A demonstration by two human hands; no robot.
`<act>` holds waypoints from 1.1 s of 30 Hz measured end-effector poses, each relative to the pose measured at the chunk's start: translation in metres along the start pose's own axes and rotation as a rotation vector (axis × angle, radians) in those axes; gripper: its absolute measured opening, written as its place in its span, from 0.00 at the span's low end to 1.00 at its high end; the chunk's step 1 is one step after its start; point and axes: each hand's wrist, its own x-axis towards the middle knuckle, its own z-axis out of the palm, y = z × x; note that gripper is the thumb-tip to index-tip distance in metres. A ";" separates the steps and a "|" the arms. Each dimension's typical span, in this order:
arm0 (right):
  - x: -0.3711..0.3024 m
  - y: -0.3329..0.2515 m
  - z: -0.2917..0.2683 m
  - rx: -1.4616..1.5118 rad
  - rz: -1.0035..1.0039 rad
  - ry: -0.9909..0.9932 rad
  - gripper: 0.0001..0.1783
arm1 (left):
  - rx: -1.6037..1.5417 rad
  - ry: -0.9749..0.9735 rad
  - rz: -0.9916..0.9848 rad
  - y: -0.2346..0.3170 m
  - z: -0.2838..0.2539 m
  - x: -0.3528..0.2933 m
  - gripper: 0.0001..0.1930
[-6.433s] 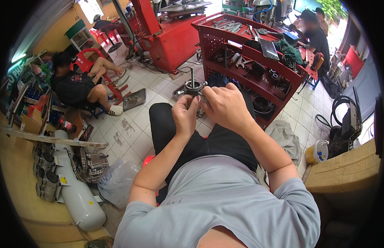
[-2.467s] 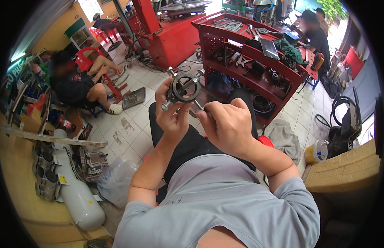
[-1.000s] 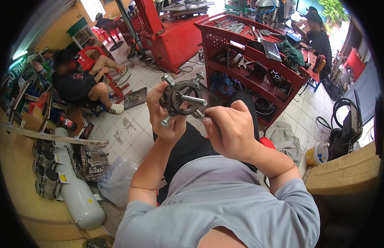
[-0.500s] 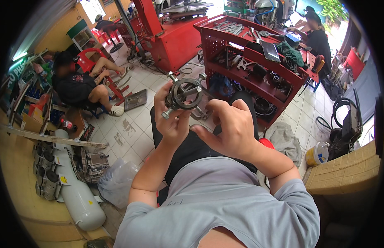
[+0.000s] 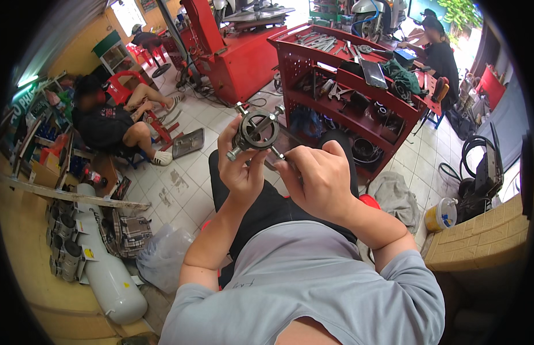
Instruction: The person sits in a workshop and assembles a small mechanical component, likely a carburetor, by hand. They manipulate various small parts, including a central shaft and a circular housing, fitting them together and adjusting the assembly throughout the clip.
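Note:
My left hand (image 5: 243,178) is wrapped round a dark metal ring (image 5: 260,146) with several bolts sticking out around its rim, holding it up above my lap. The ring's opening faces me. At its lower right, one bolt (image 5: 277,153) points toward my right hand (image 5: 320,175). The thumb and index finger of that hand close on the outer end of this bolt, while the other fingers are curled in. Part of the ring's far side is hidden behind my left fingers.
A red tool cart (image 5: 336,75) with wrenches stands ahead. Behind it is a red machine (image 5: 241,66). One person (image 5: 109,118) sits at left, another (image 5: 442,60) at far right. A metal tray (image 5: 188,143), grey cylinder (image 5: 114,287), plastic bag (image 5: 164,256) and yellow bucket (image 5: 439,215) stand around.
My right hand has come in to the ring, and its thumb and index finger have closed on the lower right bolt. The ring has turned slightly in my left hand.

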 end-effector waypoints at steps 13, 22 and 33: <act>0.005 -0.004 -0.003 0.038 0.016 0.050 0.13 | 0.011 0.004 0.085 -0.005 -0.001 0.000 0.05; 0.005 -0.005 -0.004 0.020 0.013 0.013 0.13 | 0.017 0.017 0.087 -0.005 -0.001 -0.003 0.06; 0.006 -0.006 -0.004 0.054 0.013 0.031 0.13 | 0.002 0.022 0.093 -0.003 0.000 -0.002 0.06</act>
